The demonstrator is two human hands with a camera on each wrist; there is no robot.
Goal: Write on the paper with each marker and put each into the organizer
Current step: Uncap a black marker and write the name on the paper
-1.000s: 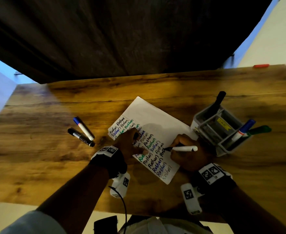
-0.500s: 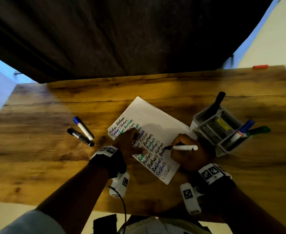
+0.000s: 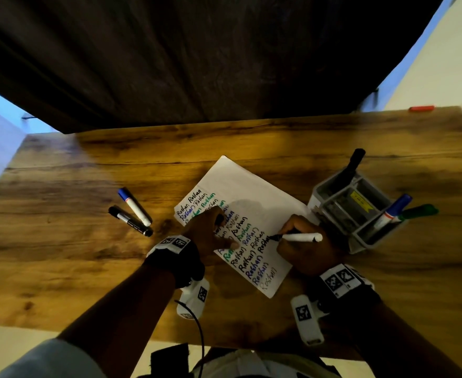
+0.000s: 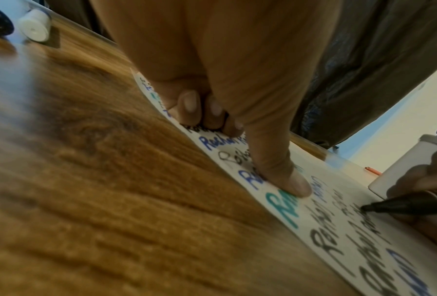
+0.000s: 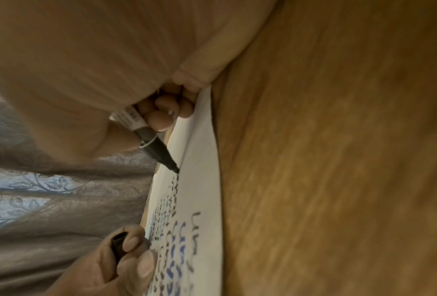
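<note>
Here, the right hand (image 3: 304,248) has its fingers (image 5: 161,120) curled round a black marker (image 3: 298,237), white-barrelled, with its dark tip touching the paper (image 3: 251,186) at the end of a line of handwriting. The left hand (image 3: 210,233) steadies the sheet: its thumb (image 4: 285,180) lies flat on the written words, while its curled fingers (image 5: 133,243) hold a black marker cap (image 5: 117,245). The paper lies slantwise on the wooden counter (image 3: 292,135), covered in repeated words in black, blue and green. Just to the right stands a grey organizer (image 3: 358,244), holding a black marker (image 3: 351,166) in its far compartment and a blue marker (image 3: 393,211) and a green marker (image 3: 418,211) in its near one. Well to the left, a blue-capped marker (image 3: 134,205) and a black-capped marker (image 3: 130,221) lie side by side on the counter.
</note>
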